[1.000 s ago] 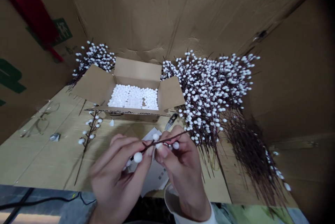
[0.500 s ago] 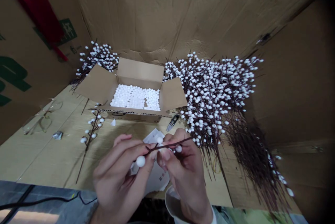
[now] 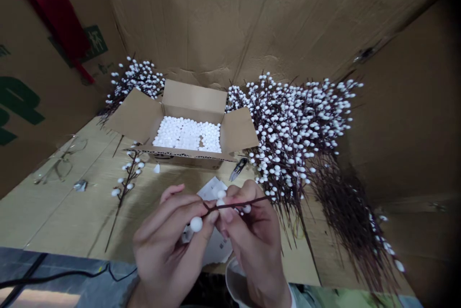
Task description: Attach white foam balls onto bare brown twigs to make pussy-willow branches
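Note:
Between my two hands, above the table's front edge, is a brown artificial berry stem (image 3: 248, 203) with a few white foam balls. My left hand (image 3: 173, 243) pinches the stem's left end between thumb and fingers; a white ball (image 3: 196, 224) sticks out there. My right hand (image 3: 252, 241) grips the stem further right, thumb and fingertips pressed against it. Another white ball (image 3: 221, 194) stands up near the fingertips, and one more shows by the right palm. Just beyond, an open cardboard box (image 3: 194, 94) holds many loose white balls (image 3: 180, 131).
One berry stem (image 3: 124, 188) lies left of the box. Black-handled thread snips (image 3: 238, 170) and a paper sheet (image 3: 218, 245) lie nearby. Finished-looking berry stems (image 3: 284, 125) are heaped right, beside bare brown stems (image 3: 349, 217). Glasses (image 3: 59, 161) rest at left. Cardboard walls surround the table.
Both hands stay on the stem, which now lies nearer level. My left hand has moved slightly right, and the fingertips have come closer together.

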Tool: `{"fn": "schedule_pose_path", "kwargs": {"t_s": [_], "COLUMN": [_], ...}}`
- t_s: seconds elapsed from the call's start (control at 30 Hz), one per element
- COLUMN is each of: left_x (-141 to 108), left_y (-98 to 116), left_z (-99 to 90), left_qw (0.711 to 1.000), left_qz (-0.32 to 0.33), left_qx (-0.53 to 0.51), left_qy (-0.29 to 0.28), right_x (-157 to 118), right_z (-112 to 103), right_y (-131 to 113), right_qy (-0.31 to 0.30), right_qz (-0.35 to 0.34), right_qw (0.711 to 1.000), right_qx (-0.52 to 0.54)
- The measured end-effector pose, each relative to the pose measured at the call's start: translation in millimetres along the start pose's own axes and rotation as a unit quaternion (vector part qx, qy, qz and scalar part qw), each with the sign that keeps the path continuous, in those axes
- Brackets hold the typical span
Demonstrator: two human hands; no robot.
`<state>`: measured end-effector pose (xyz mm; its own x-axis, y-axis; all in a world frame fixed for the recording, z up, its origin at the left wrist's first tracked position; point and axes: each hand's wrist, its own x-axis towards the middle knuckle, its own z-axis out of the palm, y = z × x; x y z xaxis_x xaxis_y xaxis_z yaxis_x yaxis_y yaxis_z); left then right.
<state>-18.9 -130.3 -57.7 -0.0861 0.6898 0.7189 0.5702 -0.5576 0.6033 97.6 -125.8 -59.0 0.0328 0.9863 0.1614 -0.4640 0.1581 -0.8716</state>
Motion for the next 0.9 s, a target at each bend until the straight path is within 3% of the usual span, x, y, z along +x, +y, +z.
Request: {"fn": "schedule_pose_path", "kwargs": {"t_s": [0.17, 0.37, 0.57, 0.67, 0.77, 0.83, 0.9], "left_x": [-4.3, -8.2, -9.4, -2.3, 18.0, 38.0, 59.1], "left_y": [-2.2, -3.1, -5.2, -3.4, 0.2, 0.1, -4.0], "left_z": [-0.4, -3.6, -5.0, -4.6, -8.8, -15.5, -24.0], "left_qw": [1.0, 0.999, 0.99, 0.971, 0.907, 0.81, 0.69], "left_qz": [-0.022, -0.045, -0.128, -0.204, -0.32, -0.397, -0.478], "left_qx": [-0.013, -0.026, -0.061, -0.112, -0.235, -0.385, -0.498], "left_qy": [0.006, -0.009, 0.021, 0.057, 0.141, 0.194, 0.218], "right_x": [2.5, 5.5, 4.1, 1.3, -0.3, -1.0, -2.7], "right_z": [3.2, 6.9, 11.0, 9.0, 0.7, -6.6, -12.8], "right_y": [-3.4, -6.3, -4.0, -3.5, -3.6, -3.0, -1.4], "right_qy": [-0.031, -0.047, -0.044, -0.041, -0.012, 0.028, 0.068], "right_qz": [0.024, 0.002, 0.034, 0.032, 0.022, 0.029, 0.047], "right_qw": [0.999, 0.998, 0.998, 0.999, 1.0, 0.999, 0.996], "right_qx": [-0.016, -0.044, -0.019, 0.006, 0.015, 0.015, 0.017]}}
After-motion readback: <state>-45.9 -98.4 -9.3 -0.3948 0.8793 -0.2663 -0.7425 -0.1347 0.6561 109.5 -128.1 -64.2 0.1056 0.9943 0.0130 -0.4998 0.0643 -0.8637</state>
